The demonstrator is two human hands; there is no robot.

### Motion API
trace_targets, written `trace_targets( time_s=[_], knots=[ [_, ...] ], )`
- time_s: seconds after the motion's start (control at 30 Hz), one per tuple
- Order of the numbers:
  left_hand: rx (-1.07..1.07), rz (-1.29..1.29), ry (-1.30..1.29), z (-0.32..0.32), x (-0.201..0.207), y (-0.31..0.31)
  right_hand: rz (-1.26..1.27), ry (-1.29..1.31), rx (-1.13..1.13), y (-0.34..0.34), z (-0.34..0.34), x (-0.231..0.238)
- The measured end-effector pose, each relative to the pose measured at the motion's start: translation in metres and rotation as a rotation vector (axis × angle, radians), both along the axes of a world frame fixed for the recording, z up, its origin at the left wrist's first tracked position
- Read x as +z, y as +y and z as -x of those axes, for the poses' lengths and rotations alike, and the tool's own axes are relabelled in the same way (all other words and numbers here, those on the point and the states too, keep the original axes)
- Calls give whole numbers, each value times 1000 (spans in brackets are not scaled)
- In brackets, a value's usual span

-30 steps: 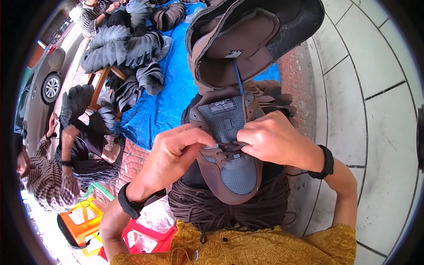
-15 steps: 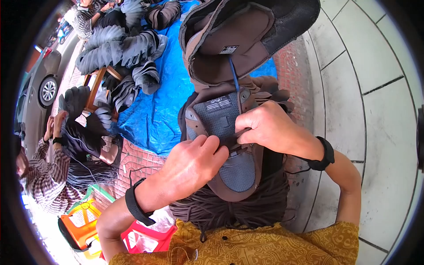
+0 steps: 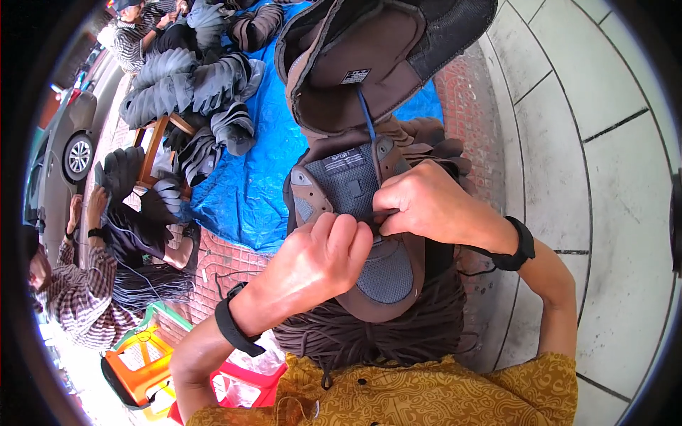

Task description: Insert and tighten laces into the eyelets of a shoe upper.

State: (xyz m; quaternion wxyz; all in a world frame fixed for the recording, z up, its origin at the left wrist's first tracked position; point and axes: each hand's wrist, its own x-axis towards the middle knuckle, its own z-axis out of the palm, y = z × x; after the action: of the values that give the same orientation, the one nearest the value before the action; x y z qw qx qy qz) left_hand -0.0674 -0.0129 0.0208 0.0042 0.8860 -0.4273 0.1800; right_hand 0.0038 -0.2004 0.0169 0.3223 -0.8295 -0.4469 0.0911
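Pale paving [image 3: 561, 135] fills the right side, and a grey car [image 3: 64, 149] stands at the far left. A blue sheet [image 3: 273, 170] spreads between them, with stacks of grey shoe uppers [image 3: 192, 82] along its left part. A person in a checked shirt [image 3: 82, 291] sits at the left, both hands raised. In front of the wearer's mustard patterned shirt [image 3: 426, 390] lies a thick bundle of dark laces [image 3: 398, 337]. A brown upper [image 3: 369, 42] rises at the top, its open inside facing the camera. Just below it, above the lace bundle, is the brown-and-grey shoe upper [image 3: 386, 279], toe toward the wearer, with both hands at its lacing. The left hand [image 3: 320, 255] has its fingers curled in, knuckles up; its fingertips are hidden, so I cannot tell what it grips. The right hand [image 3: 426, 202] has thumb and forefinger pinched together on a dark lace [image 3: 384, 215]. Each wrist wears a black band [image 3: 231, 323]. A narrow blue strip [image 3: 366, 113] runs between the two uppers.
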Motion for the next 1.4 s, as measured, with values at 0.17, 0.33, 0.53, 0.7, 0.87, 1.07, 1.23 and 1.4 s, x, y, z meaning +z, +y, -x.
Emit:
trace_targets(
  time_s=[0.17, 0.33, 0.53, 0.7, 0.87, 1.07, 1.23, 1.4],
  knots=[
    [146, 473, 317, 4, -11, 5, -51, -9, -54, 2, 0, -6],
    [165, 423, 410, 2, 1, 8, -87, 74, -109, 0, 1, -6],
    [151, 285, 378, 1, 2, 8, -73, 193, -100, 0, 1, -4],
    [84, 178, 427, -1, 9, 10, -93, 242, -102, -2, 1, -2],
    [-8, 80, 242, 2, 3, 5, -87, 125, -61, -3, 1, -4],
    [-82, -11, -48, -5, 7, -1, -121, -14, -38, 3, 3, -14],
    [-71, -26, -135, -12, 5, -8, -98, 65, -71, -2, 1, -11],
    [48, 208, 121, 5, -5, 13, -199, 206, -73, -4, -1, -14]
  ],
)
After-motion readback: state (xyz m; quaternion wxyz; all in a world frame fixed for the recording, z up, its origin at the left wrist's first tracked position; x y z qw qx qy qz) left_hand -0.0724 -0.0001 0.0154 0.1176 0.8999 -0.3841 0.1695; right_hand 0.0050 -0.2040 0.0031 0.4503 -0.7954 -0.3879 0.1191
